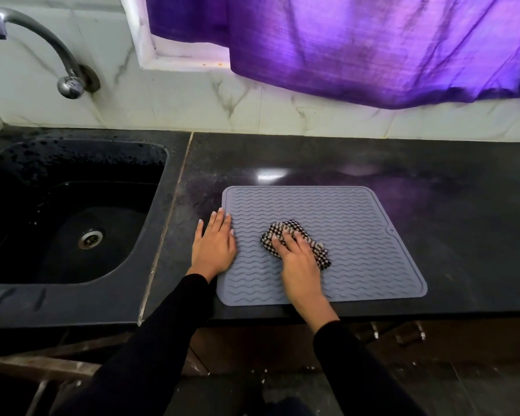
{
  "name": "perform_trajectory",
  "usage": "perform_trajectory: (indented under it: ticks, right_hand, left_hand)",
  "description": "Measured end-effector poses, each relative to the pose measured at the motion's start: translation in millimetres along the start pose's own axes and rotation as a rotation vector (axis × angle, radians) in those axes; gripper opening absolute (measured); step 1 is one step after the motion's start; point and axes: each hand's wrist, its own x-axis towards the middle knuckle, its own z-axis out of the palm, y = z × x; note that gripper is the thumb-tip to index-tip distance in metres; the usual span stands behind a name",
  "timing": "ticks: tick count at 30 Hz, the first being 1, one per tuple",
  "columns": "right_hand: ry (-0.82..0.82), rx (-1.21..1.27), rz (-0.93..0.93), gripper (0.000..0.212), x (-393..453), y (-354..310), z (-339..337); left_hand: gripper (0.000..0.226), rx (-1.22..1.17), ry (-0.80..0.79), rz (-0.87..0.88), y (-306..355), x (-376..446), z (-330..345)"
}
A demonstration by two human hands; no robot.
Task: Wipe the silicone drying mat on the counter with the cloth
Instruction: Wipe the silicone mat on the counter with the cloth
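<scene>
Black sleeves (162,340) lead to both hands: left hand (213,246) flat on the silicone mat's (357,235) left edge, right hand (299,259) pressing the checked cloth (282,231) mid-mat; unwiped mat stretches rightward on the tabletop (463,190).

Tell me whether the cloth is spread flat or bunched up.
Bunched up. The cloth sits as a crumpled wad on the mat, with the right hand pressing on it; folds stick out around the fingers.

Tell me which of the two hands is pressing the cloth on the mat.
The right hand presses the checked cloth near the mat's middle; the left hand lies flat on its left edge, holding nothing.
</scene>
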Motion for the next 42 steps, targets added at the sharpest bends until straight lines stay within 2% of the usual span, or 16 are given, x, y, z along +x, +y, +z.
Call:
perform_trajectory:
  ticks: [4,10,12,14,15,16,18,19,21,23,27,32,34,37,39,42]
  right_hand:
    - [-0.046,-0.09,-0.061,0.056,13,8,-8]
    - [-0.102,-0.06,-0.113,0.066,20,29,-18]
    - [-0.159,0.257,0.031,0.061,34,36,-29]
    - [-0.204,0.747,0.288,0.049,51,43,-48]
    - [-0.133,0.952,0.391,0.044,58,47,-56]
    - [-0.029,1.045,0.467,0.044,61,52,-60]
    - [0.117,0.827,0.434,0.054,59,58,-61]
    - [0.127,0.659,0.329,0.059,55,59,-55]
    - [0.042,0.336,0.084,0.067,43,59,-38]
    - [-0.009,0.058,-0.065,0.07,37,63,-25]
    - [0.036,-0.128,-0.146,0.058,38,72,-25]
    - [0.018,-0.213,-0.132,0.052,36,99,-33]
    - [-0.025,-0.177,-0.045,0.052,44,105,-41]
    - [-0.046,0.266,0.289,0.044,63,104,-67]
    - [0.058,0.471,0.39,0.044,74,97,-73]
    - [0.087,0.389,0.246,0.055,74,71,-56]
  left_hand:
    - [0.057,-0.034,0.029,0.01,-6,1,2]
    - [0.064,-0.027,0.026,-0.022,-4,0,1]
    - [0.061,-0.045,0.025,-0.033,-2,1,0]
    - [0.051,-0.066,0.03,-0.052,-1,4,-3]
    - [0.048,-0.06,0.05,-0.057,0,7,-5]
    - [0.048,-0.052,0.074,-0.055,1,10,-6]
    - [0.059,-0.059,0.081,-0.055,4,15,-7]
    - [0.064,-0.058,0.057,-0.057,5,17,-5]
    - [0.066,-0.022,0.005,-0.066,4,20,0]
    - [0.066,0.016,-0.011,-0.078,2,22,3]
    - [0.066,0.044,0.008,-0.079,-1,23,7]
    - [0.073,0.021,0.049,-0.069,-4,23,10]
    - [0.077,0.005,0.062,-0.069,-5,23,10]
    - [0.081,0.018,0.059,-0.085,-2,23,9]
    - [0.078,0.033,0.05,-0.095,0,23,9]
    - [0.079,0.022,0.049,-0.095,-1,23,9]
